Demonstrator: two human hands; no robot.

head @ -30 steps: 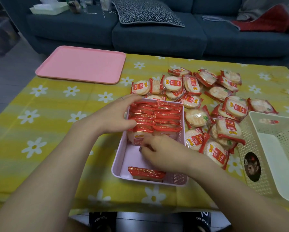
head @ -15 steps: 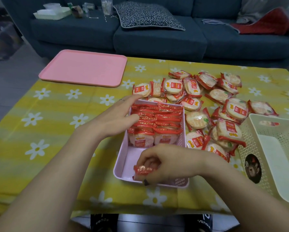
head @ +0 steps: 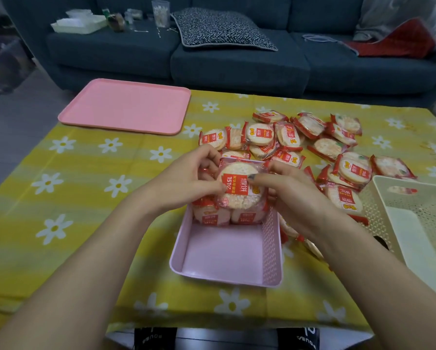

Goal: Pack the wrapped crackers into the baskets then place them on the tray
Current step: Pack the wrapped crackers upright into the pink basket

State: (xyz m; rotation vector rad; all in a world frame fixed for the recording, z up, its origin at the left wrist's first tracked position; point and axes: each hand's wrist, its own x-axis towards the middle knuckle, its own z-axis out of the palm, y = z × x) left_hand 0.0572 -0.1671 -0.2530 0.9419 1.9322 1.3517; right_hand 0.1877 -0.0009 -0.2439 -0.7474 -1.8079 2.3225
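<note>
One pink tray [head: 126, 107] lay far-left; a pink basket [head: 227, 253] was half filled with upright packets. A round cracker packet [head: 241, 188], red label facing up, was pinched above it between left hand [head: 184, 180] and right hand [head: 287, 190], both curled.

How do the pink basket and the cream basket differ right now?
The pink basket sits between the hands, its far end packed with upright crackers; the cream basket, at the right edge, shows only one packet. The cream basket bears a dark round sticker; the pink shows none. Both have perforated walls.
</note>
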